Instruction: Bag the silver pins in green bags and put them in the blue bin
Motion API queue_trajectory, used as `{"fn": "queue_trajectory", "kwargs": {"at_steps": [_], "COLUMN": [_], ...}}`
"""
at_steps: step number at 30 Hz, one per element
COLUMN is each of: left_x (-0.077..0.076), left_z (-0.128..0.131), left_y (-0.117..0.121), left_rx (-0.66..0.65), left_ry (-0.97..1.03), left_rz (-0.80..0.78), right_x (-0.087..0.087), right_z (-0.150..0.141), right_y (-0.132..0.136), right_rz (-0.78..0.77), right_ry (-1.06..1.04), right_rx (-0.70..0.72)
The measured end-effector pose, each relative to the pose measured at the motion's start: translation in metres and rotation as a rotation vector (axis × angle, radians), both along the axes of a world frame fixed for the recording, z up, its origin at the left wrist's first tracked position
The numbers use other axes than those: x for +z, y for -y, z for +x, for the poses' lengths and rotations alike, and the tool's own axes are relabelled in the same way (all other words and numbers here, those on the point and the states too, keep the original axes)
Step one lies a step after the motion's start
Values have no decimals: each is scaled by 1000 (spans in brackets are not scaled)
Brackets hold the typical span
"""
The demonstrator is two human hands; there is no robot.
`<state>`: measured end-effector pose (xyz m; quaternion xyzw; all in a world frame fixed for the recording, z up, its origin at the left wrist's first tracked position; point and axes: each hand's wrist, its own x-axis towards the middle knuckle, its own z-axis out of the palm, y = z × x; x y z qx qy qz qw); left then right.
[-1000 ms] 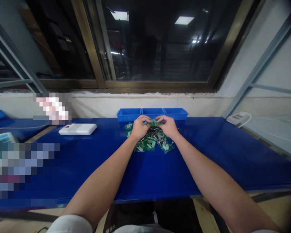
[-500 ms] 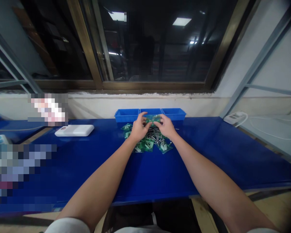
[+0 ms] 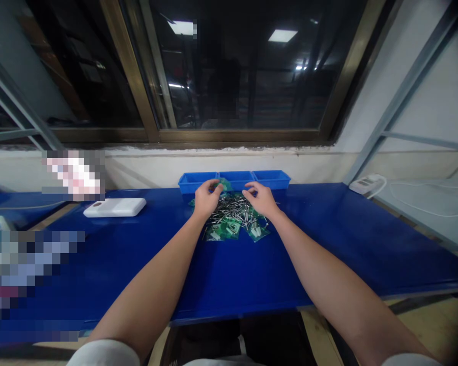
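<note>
A heap of small green circuit boards (image 3: 229,227) and thin metal pins (image 3: 232,211) lies on the blue table (image 3: 232,274), just in front of a row of blue bins (image 3: 198,179). My left hand (image 3: 206,198) is closed on a green board (image 3: 224,185) at the heap's far left, near the bins. At the heap's right side, my right hand (image 3: 260,199) hovers over the pins with its fingers curled and slightly apart; nothing shows in it.
A flat white device (image 3: 114,207) lies on the table to the left. A white power strip with a cable (image 3: 368,183) sits at the right by the wall. A window and sill run behind the bins. Blurred patches cover the left side.
Both hands held one green board together above the heap. They have separated: the left hand carried the board left toward the bins, and the right hand let go and dropped over the pins.
</note>
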<state>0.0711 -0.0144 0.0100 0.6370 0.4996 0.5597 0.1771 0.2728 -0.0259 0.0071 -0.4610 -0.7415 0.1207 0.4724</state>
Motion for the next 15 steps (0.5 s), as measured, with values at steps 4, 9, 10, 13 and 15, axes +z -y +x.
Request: {"fn": "queue_trajectory", "kwargs": {"at_steps": [4,9,10,13,15], "left_x": [3,3,2,-3,-5], "left_z": [-10,-16,-16,-18,-18], "left_y": [-8,-14,-15,-19,-21], "left_rx": [-1,-58,-68,-74,-64], "left_ry": [163,251,247,210,164], "left_rz": [-92,-217,-243,-249,-206], "right_x": [0,-1,-1,-3,-3], "right_z": [2,4,4,5,7], "right_y": [0,-2,-3,-7,-9], "right_rz": [-15,-17,-13,1,-12], "right_ry": [34,61,65,62,49], "right_rx": [-3,-10,-16,-52,-92]}}
